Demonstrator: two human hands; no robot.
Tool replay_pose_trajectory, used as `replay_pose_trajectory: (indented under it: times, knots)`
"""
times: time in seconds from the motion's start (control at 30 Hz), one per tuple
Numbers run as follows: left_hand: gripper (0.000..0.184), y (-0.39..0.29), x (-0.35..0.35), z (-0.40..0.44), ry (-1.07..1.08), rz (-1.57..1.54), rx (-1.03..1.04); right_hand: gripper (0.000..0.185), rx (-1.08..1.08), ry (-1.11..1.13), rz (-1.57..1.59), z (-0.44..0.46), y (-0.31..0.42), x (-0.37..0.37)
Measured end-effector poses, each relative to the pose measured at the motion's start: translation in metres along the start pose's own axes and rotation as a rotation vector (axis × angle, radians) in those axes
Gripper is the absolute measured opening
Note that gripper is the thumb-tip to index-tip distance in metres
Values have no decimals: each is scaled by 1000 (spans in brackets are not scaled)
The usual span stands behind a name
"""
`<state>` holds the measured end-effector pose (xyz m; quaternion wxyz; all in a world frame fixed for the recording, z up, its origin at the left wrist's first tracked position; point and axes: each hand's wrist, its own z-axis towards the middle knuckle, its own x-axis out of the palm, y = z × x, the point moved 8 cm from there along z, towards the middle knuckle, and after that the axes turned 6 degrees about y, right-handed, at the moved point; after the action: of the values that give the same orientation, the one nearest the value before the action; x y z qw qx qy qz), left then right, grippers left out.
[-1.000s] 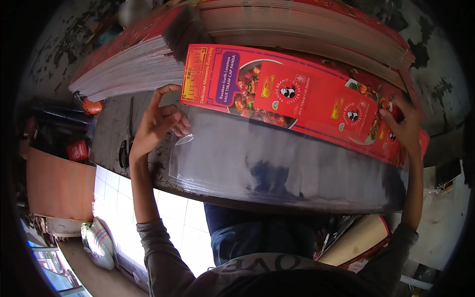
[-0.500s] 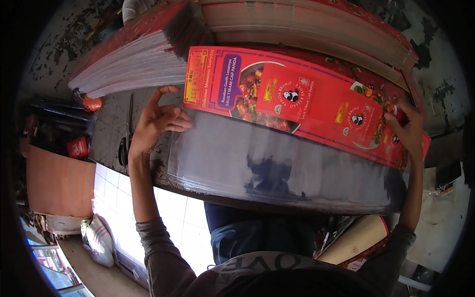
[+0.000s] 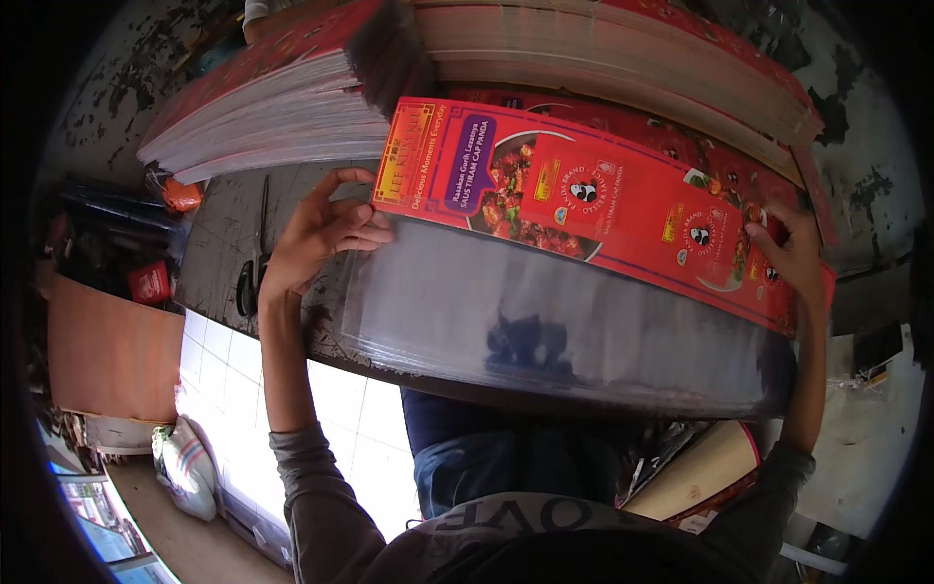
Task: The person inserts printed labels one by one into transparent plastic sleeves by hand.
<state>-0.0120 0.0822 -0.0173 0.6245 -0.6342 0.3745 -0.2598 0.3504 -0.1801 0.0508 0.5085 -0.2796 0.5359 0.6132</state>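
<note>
A long red printed cardboard sheet (image 3: pixel 623 219) with panda logos and food pictures slants over a stack of clear plastic sheets (image 3: pixel 438 302). My right hand (image 3: pixel 793 255) grips its right end, thumb on the printed face and the other fingers mostly hidden behind. At the left end, my left hand (image 3: pixel 326 232) has its fingers curved and apart, with index finger and thumb against the short edge. Its lower fingers hover over or touch the plastic's corner; I cannot tell which. Beneath the sheet's far side, more red printed sheets (image 3: pixel 642 136) show.
Tall stacks of printed sheets stand behind, one at the left (image 3: pixel 272 97) and one across the back (image 3: pixel 603 49). Black-handled scissors (image 3: pixel 247 287) lie on the worn table (image 3: pixel 219 234), left of my left hand. An orange object (image 3: pixel 181 195) sits by the left stack.
The red sheet looks slightly smaller and seems lower over the plastic. My left fingers have come from just off its left edge to against it. My right hand keeps its grip.
</note>
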Motion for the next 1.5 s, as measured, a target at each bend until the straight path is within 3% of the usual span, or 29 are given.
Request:
replay_pose_trajectory:
  times: [0.17,0.23,0.33,0.43,0.5,0.57,0.6,0.67,0.73,0.77,0.9,1.03,1.17,1.33,1.5]
  knots:
    - [37,1,0,0,0,-43,6,22,-67,110,-161,2,3,16]
    - [37,1,0,0,17,-60,24,25,9,172,20,-3,2,31]
    - [37,-1,2,0,15,-37,18,24,-6,178,-19,-5,5,31]
    - [34,-7,-4,-2,-118,116,42,25,39,173,-66,-8,7,27]
    - [36,-41,3,-12,-368,898,300,27,82,156,-102,-17,3,20]
    - [34,-62,27,-17,-332,929,353,37,57,140,-107,-30,6,8]
    - [37,-64,41,-15,-214,877,331,37,82,130,-115,-38,6,0]
    - [40,-61,58,-9,-74,823,330,43,230,160,-112,-59,-2,-13]
    - [46,-57,71,-5,1,1101,416,45,220,76,-175,-81,-17,-24]
    - [46,-55,69,-3,13,1096,430,46,182,9,-231,-92,-24,-31]
    - [48,-50,63,2,29,884,383,63,362,-88,-282,-127,-51,-30]
    - [47,-53,55,-2,-123,1079,411,69,391,-72,-273,-121,-49,-28]
    - [46,-55,55,-2,-158,1121,430,61,391,-83,-300,-118,-49,-29]
    - [42,-54,55,-1,-163,1104,419,37,371,-214,-328,-121,-46,-37]
    - [34,-60,57,-3,-203,1093,469,29,353,-294,-349,-123,-41,-42]
